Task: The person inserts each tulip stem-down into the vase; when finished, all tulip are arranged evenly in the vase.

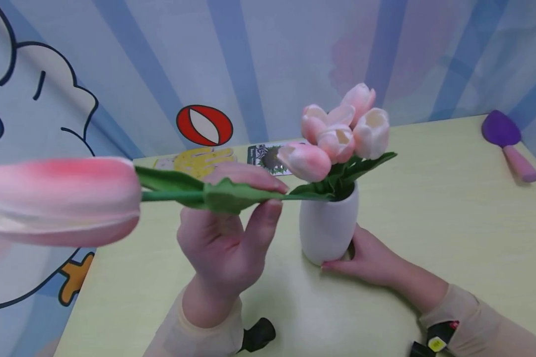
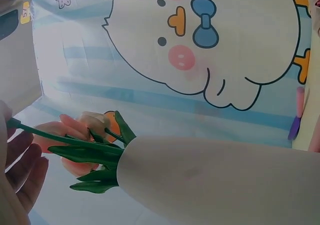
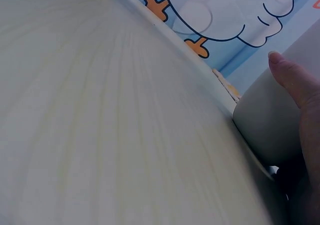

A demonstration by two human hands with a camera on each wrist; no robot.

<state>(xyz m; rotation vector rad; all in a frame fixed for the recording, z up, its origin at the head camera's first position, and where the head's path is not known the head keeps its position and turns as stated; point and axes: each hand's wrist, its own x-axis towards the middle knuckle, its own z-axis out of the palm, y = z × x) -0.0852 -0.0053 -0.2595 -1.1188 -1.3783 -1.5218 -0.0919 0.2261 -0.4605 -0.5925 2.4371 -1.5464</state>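
My left hand pinches the green stem of a pink artificial tulip between thumb and fingertips. The tulip lies sideways, its bloom close to the camera on the left and its stem end at the mouth of a white vase. Several pink tulips with green leaves stand in that vase. Low on the vase's right side, my right hand grips it near the table. In the right wrist view, the thumb presses along the vase wall.
A purple scoop-like tool with a pink handle lies at the back right of the pale table. Behind my left hand are a yellow hand-shaped item and a printed card. A cartoon-printed backdrop borders the table's back.
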